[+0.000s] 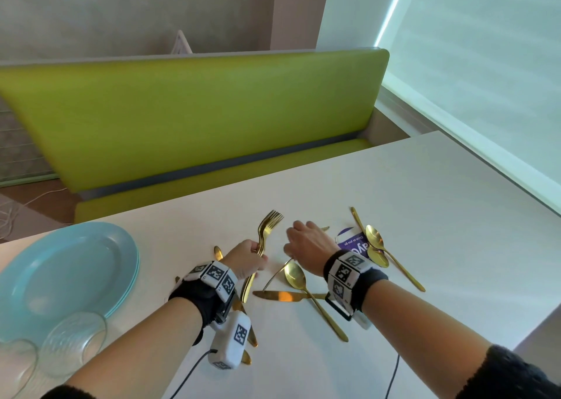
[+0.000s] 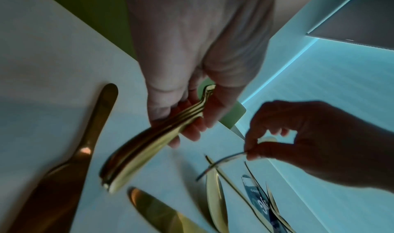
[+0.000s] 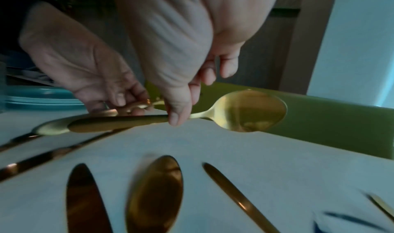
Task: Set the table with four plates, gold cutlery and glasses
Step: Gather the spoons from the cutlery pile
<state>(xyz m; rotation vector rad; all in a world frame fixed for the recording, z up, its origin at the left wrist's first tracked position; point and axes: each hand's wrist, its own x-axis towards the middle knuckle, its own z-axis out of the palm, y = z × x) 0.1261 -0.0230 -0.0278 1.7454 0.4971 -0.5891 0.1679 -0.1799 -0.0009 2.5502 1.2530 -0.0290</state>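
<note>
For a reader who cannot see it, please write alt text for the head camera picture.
The left hand grips a bundle of gold forks above a white table while the right hand pinches a spoon. More gold spoons and knives lie scattered nearby; stacked blue plates and glasses sit at left.

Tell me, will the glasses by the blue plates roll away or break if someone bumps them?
Probably yes to both. The glasses look thin and clear, so likely fragile. They seem to lie tilted near the table edge, partly over the plates, so their round sides might let them roll. Smooth glass may also be slippery.
</note>
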